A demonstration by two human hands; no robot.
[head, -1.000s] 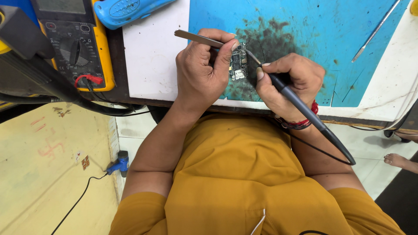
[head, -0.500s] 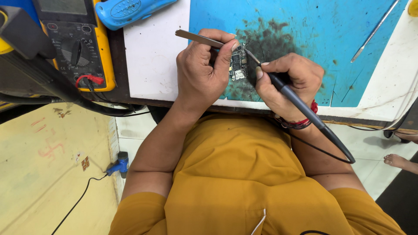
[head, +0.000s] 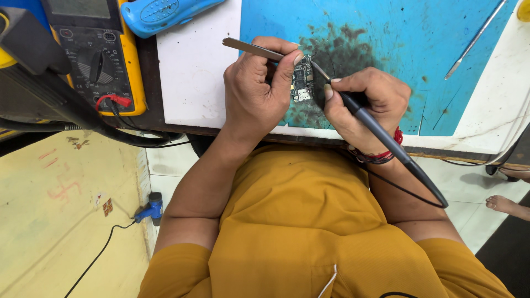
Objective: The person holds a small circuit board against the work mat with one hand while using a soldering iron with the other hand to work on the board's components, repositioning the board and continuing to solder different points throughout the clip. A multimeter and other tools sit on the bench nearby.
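Note:
A small green circuit board (head: 302, 83) lies on a stained blue mat (head: 386, 38) near the bench's front edge. My left hand (head: 256, 94) grips metal tweezers (head: 251, 48), whose tips reach down to the board's top edge. My right hand (head: 361, 105) holds a black soldering iron (head: 386, 138) like a pen, its thin tip touching the board's upper right corner. The iron's cord runs back past my right wrist, which wears a red thread band.
A yellow multimeter (head: 94, 55) with a red plug stands at the left. A blue handheld tool (head: 165, 12) lies at the top. A thin metal probe (head: 475, 38) rests on the mat's right side. A white sheet (head: 193, 72) lies left of the mat. Someone's bare foot (head: 505, 204) shows at the right.

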